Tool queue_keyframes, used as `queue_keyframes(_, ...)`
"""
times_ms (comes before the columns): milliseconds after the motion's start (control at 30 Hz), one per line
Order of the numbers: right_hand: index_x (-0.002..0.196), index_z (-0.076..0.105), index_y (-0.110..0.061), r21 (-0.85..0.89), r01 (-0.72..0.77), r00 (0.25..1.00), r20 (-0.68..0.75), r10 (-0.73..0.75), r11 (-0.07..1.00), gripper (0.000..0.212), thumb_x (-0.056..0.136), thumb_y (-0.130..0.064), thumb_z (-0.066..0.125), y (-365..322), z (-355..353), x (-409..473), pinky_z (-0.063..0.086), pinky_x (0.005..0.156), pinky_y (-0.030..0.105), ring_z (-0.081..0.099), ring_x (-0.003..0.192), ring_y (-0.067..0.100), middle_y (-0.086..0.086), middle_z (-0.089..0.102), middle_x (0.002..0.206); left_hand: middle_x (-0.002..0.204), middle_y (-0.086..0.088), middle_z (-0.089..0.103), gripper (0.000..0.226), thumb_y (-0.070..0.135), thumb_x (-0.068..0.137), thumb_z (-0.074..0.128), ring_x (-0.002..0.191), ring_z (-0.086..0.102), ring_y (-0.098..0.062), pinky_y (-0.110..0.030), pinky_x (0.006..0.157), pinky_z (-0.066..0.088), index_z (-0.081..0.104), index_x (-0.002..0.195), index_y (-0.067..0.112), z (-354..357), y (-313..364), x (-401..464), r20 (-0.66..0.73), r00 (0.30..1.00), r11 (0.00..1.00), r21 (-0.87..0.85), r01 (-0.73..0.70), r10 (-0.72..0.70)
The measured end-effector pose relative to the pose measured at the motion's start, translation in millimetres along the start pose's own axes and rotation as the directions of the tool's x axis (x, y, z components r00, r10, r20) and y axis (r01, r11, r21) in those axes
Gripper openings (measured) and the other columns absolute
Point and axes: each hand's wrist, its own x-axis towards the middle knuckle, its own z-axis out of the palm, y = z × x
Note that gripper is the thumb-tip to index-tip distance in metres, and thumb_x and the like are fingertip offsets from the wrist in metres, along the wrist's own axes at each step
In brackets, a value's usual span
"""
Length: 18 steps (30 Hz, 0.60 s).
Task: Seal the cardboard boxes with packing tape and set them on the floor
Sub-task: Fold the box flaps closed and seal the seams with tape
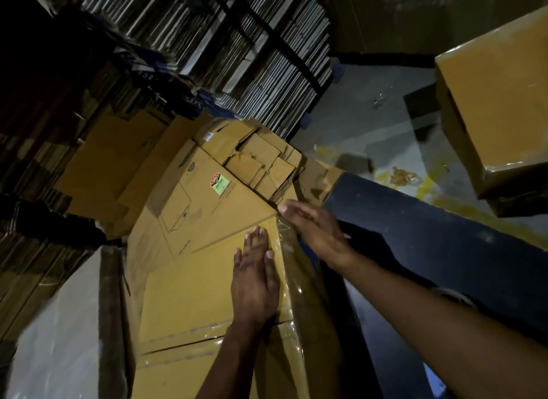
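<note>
Brown cardboard box (pixel 189 294) (glossy clear tape (pixel 286 250) along its edge) lies flat.

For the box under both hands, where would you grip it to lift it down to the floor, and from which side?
Probably by its two opposite side walls, one hand coming in from each side. The box lies broad and flat, too wide for one hand, and the left hand lies flat on its top. The right hand already rests at the taped right edge, so that side is reachable; the left wall looks free too.

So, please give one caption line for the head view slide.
Both hands, left and right, press clear tape flat on a cardboard box.
</note>
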Motion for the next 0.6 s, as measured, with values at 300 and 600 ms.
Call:
queue_keyframes(300, 0.119, 0.075, -0.019, 0.039, 0.035, 0.990, 0.137, -0.040, 0.999, 0.035, 0.090, -0.039, 0.075, 28.0, 4.8, 32.4, 0.056, 0.093, 0.021, 0.066, 0.103, -0.008, -0.014, 0.073, 0.111, 0.170, 0.006, 0.023, 0.059, 0.046, 0.110, 0.023, 0.158, 0.007, -0.001, -0.036, 0.130, 0.008, 0.028, 0.163, 0.022, 1.7, -1.6, -0.9, -0.015, 1.000, 1.000, 0.002, -0.005, 0.005)
queue_keyframes(600, 0.157, 0.039, -0.026, -0.233, 0.158, 0.985, 0.107, -0.136, 0.960, 0.051, 0.109, -0.043, 0.040, 23.8, 4.3, 9.2, 0.029, 0.118, 0.028, 0.034, 0.148, 0.013, -0.002, 0.040, 0.160, 0.170, 0.005, 0.025, 0.056, 0.042, 0.110, 0.026, 0.158, 0.009, -0.001, -0.037, 0.130, 0.009, 0.029, 0.162, 0.022, 1.6, 2.0, -1.4, -0.020, 1.000, 1.000, -0.014, 0.005, -0.005)
